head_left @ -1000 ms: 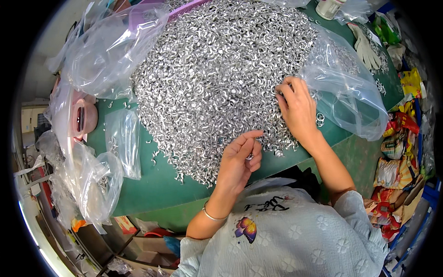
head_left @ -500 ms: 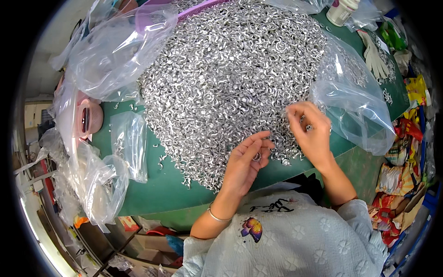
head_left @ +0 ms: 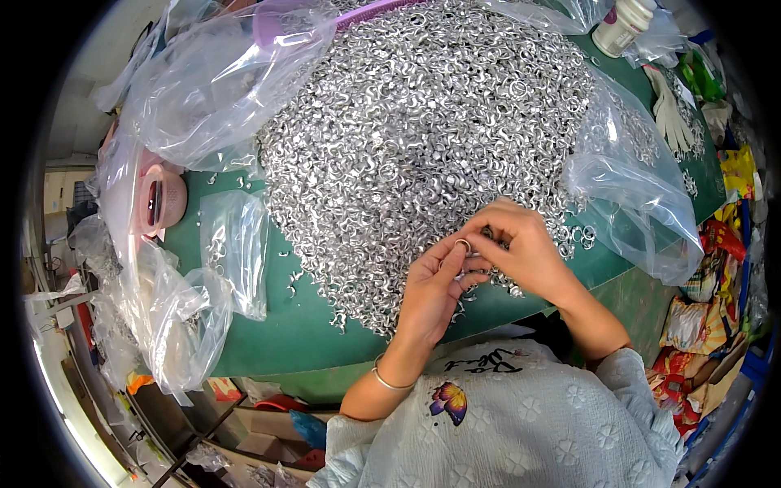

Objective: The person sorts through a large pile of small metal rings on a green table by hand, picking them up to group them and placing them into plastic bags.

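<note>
A large heap of small silver metal pieces (head_left: 407, 138), curved hooks and rings, covers the green table (head_left: 268, 346). At the heap's near edge my two hands meet. My left hand (head_left: 433, 294) is closed, its thumb and forefinger pinching a small metal ring (head_left: 463, 245). From the right, my right hand (head_left: 521, 248) comes in with thumb and forefinger pressed together at that same ring. Whatever else lies inside the curled fingers is hidden. A few loose rings (head_left: 576, 237) lie just right of my right hand.
Clear plastic bags lie at the upper left (head_left: 203, 106), lower left (head_left: 175, 325) and right (head_left: 634, 211). A pink basket (head_left: 167, 199) stands left. At the top are a purple tray (head_left: 378, 11) and white bottle (head_left: 623, 26); a glove (head_left: 671, 118) lies far right.
My right hand has moved left from the heap's right edge to meet my left hand at the ring. The rings to its right now show. The view has shifted slightly.
</note>
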A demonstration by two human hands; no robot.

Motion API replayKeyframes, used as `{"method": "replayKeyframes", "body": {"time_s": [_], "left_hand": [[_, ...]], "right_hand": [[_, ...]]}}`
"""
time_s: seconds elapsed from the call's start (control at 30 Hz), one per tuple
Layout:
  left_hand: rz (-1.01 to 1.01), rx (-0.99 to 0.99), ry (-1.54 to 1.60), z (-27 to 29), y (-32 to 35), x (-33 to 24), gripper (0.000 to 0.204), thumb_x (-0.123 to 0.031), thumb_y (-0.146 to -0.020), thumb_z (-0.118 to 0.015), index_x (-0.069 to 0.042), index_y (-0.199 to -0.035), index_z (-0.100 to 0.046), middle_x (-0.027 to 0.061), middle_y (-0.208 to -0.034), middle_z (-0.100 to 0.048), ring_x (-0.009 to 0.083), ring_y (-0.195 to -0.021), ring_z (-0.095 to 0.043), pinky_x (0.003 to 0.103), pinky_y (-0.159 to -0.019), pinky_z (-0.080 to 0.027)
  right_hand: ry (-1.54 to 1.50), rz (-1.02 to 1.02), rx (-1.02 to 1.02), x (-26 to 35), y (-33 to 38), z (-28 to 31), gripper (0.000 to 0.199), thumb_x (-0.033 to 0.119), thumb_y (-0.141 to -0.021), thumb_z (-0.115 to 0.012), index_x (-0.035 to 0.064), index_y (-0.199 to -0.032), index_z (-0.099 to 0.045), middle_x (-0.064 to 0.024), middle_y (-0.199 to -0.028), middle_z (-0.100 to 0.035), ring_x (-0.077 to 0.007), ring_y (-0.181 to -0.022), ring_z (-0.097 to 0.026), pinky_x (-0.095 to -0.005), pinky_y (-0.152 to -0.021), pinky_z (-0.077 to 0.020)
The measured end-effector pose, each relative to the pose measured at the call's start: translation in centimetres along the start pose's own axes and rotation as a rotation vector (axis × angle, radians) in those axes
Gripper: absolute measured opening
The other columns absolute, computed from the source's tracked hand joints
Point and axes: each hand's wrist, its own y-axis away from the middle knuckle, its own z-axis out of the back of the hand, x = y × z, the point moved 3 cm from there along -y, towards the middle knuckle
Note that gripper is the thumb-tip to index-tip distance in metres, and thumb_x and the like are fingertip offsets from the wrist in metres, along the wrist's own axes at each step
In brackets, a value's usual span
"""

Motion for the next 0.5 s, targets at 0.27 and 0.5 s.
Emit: {"method": "replayKeyframes", "body": {"time_s": [0.27,0.5], "left_hand": [[-0.330,-0.159,-0.545,0.3,1.3,-1.9,0.023,-0.008,-0.093,-0.044,0.006,-0.104,-0.059,0.0147,-0.099,-0.064,0.0090,-0.052,-0.055,0.017,-0.041,-0.040],[-0.129,-0.097,-0.066,2.4,0.9,-1.7,0.028,0.000,-0.085,-0.043,0.007,-0.110,-0.053,0.0126,-0.088,-0.060,0.0122,-0.064,-0.051,0.022,-0.054,-0.043]], "right_hand": [[0.291,0.263,-0.290,0.9,-4.0,-0.5,0.014,0.007,-0.076,-0.063,0.0034,-0.090,-0.063,-0.0073,-0.083,-0.059,-0.0227,-0.076,-0.056,-0.0339,-0.061,-0.0464],[0.365,0.311,-0.249,1.4,-5.2,-2.3,0.009,0.007,-0.073,-0.065,0.0031,-0.080,-0.062,-0.0056,-0.081,-0.056,-0.0244,-0.078,-0.052,-0.0335,-0.066,-0.0447]]}}
